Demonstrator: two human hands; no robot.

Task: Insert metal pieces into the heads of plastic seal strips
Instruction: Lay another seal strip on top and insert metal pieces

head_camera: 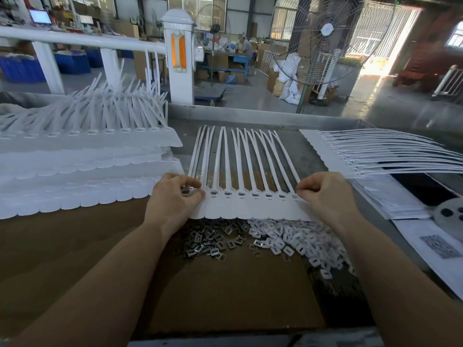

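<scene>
On your far left, tall stacks of white seal strips point(82, 156) lie on the bench point(295, 146), with their thin tails sticking up and back. Under them and toward you is a big brown cardboard sheet point(225, 291).

Your left hand point(172, 196) sits at the left end of the row of seal strips point(250, 209) in the middle. Its grip is curled, and the thumb and fingers pinch a small shiny metal piece point(187, 191) right at the head of the leftmost strip. The row lies flat, with its tails pointing away from you. Most of its heads already show a shiny piece inside, like the one at point(228, 194).

Just in front of the row, near your wrists, is a pile of loose metal pieces point(208, 242). Beside it on the right is a pile of small white plastic rings point(295, 239).

Your right hand point(325, 194) is at the right end of the row. Its fingers are curled, and the tips pinch the edge of the last strip by its head.

Farther right, another stack of strips point(370, 154) lies with its tails pointing off to the right. Near it are some papers point(400, 204) and a round white disc point(451, 211) with dark holes. A big metal fan point(328, 38) stands behind the bench.
</scene>
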